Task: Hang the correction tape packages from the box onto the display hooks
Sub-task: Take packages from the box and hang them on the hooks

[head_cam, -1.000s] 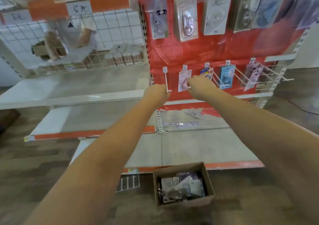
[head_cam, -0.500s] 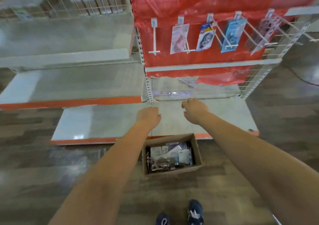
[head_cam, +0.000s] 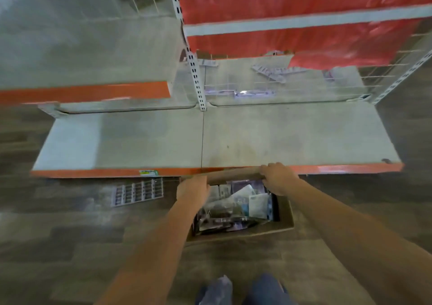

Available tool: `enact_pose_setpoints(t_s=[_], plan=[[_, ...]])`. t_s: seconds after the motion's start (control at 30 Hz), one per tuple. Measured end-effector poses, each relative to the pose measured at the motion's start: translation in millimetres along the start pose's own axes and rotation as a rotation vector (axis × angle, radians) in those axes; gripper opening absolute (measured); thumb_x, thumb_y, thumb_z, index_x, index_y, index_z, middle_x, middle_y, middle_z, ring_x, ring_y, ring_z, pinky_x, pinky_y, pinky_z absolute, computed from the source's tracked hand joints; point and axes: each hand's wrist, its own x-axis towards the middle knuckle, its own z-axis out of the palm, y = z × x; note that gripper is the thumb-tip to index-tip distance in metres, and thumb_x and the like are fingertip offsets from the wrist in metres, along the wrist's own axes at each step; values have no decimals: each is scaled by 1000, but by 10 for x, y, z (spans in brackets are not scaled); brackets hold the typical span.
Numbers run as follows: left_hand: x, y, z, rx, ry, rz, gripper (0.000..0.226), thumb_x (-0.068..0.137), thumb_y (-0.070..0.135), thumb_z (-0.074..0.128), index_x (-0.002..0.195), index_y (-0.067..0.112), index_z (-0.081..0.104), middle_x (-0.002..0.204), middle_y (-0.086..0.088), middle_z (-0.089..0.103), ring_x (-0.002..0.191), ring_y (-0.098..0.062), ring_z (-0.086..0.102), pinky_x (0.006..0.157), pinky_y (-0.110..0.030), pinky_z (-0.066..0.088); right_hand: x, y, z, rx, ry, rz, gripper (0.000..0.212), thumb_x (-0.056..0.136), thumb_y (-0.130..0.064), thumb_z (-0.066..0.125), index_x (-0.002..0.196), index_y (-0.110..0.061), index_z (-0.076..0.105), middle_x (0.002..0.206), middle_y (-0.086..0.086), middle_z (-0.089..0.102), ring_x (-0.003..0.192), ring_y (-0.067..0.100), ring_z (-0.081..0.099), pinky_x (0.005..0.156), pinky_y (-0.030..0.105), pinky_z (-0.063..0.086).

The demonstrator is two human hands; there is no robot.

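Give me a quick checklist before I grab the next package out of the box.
1. Box within reach, on the floor below the shelf: ok.
2. Packages left in the box: ok, several visible.
3. Left hand free of a package: ok, though it sits at the box's far rim.
4. Right hand free: not ok, it grips the far rim.
5. Free display hook: cannot tell, hooks are out of view.

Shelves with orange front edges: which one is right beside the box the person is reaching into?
The lowest shelf. Its orange edge runs just behind the box, where both hands are; the other orange-edged shelf sits higher, left.
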Motion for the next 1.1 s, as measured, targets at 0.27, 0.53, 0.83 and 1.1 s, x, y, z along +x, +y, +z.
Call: enact_pose_setpoints(t_s=[0.27, 0.53, 0.83, 1.1], plan=[[1162, -175, 1404, 9, -119, -45, 22, 98, 16, 43, 113, 17, 60, 113, -6, 63, 103, -25, 59, 88, -38, 50, 1044, 205, 1539, -52, -123, 6, 52, 97, -18, 43, 145, -12, 24, 139, 14, 41, 126, 30, 41, 101, 41, 40], [2217, -356, 2419, -17, -197, -51, 31, 99, 17, 41, 126, 11, 55, 127, -10, 58, 114, -25, 56, 89, -31, 44, 1787, 336, 2393, -229, -139, -50, 54, 98, -11, 38, 149, -13, 19, 152, 18, 27, 136, 32, 34, 101, 41, 39], [2525, -465, 2899, 58, -174, -114, 37, 93, 9, 43, 130, 5, 43, 130, -17, 52, 115, -28, 55, 92, -36, 49, 2130, 373, 2764, -236, -42, -111, 46, 94, -16, 44, 139, -15, 34, 127, 10, 54, 110, 29, 56, 80, 34, 47], [2516, -467, 3107, 421, -63, 144, 52, 101, 28, 37, 151, 22, 25, 147, -21, 34, 130, -35, 41, 99, -37, 40, 2116, 347, 2791, -259, -25, -115, 44, 93, -19, 47, 136, -15, 36, 122, 10, 56, 106, 28, 58, 72, 34, 45]])
